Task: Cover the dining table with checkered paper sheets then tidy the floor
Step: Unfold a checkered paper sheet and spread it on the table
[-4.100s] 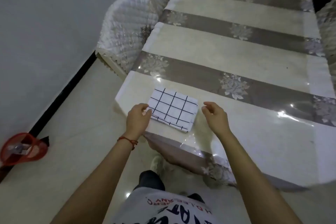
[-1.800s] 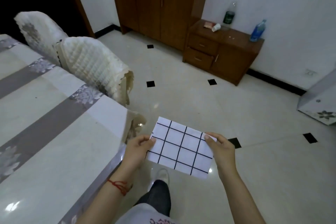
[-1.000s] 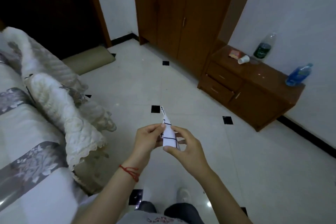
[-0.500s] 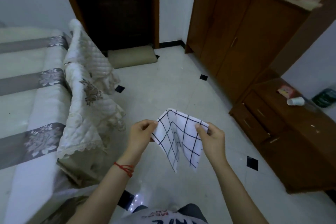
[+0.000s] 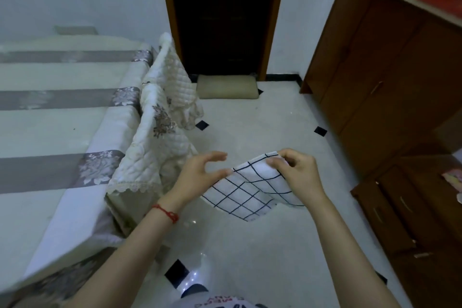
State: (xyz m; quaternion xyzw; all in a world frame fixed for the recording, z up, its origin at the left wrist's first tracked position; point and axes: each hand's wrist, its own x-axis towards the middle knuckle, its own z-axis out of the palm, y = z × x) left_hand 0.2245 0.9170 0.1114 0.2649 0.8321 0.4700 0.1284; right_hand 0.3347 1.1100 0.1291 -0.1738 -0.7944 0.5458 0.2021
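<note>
- Head view: the sheet hangs in the air over the floor, to the right of the table and touching neither. Held clear like this, the folded layers have room to drop open.
- The right hand pinches the sheet's upper edge between thumb and curled fingers. It bears the sheet's weight, so the rest sags below and toward the left.
- The left hand is half open, fingers and thumb spread with a gap between them. Its thumb tip sits right at the sheet's left corner, but whether it has hold of that corner cannot be told. It looks placed to catch a layer and peel it apart.
- The sheet is curved and partly doubled over, so it seems not yet fully unfolded.
- The table carries only its striped cloth in the part seen, so the covering is probably at an early stage.
- Two quilted chair covers stand between the table edge and the hands; spreading the sheet would call for turning back to the left past them.
</note>
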